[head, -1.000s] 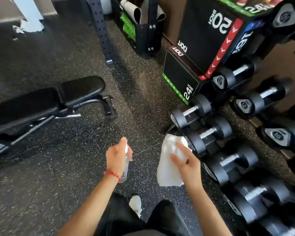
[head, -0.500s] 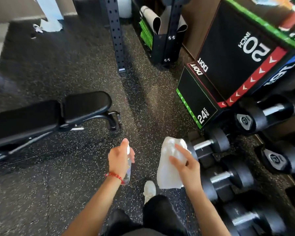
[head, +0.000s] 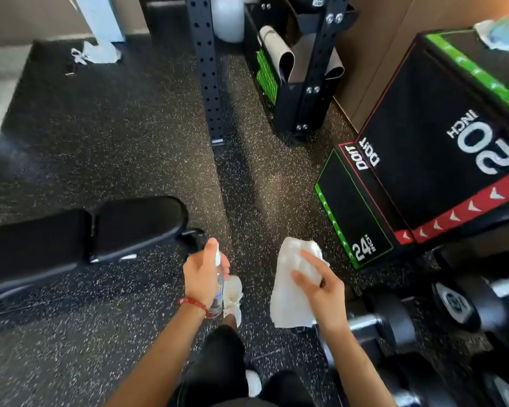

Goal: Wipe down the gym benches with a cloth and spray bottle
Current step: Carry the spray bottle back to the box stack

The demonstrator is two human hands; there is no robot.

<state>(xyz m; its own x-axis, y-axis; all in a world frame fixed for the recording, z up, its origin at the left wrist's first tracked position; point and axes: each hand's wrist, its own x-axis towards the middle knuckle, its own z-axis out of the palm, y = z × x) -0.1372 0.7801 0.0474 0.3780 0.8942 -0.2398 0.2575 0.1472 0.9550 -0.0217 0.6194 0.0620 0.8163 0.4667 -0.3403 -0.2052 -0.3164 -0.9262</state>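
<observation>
A black padded gym bench (head: pixel 106 230) lies at the left, its seat pad end pointing toward me. My left hand (head: pixel 202 276) grips a small clear spray bottle (head: pixel 219 292) upright, just right of and below the bench's end. My right hand (head: pixel 321 286) holds a white cloth (head: pixel 291 289) that hangs down from my fingers, about a forearm's length right of the bottle. Neither hand touches the bench.
A black perforated rack post (head: pixel 209 69) and a storage rack (head: pixel 294 71) with rolled mats stand ahead. A black plyo box (head: pixel 417 171) marked 20 and 24 inch sits at right, dumbbells (head: pixel 467 304) below it. My white shoe (head: pixel 232 295) steps on speckled rubber floor (head: pixel 100 127).
I have walked forward: the bench end, rack post and plyo box have come closer and the dumbbells slid down and right. Both hands keep the same hold on bottle and cloth.
</observation>
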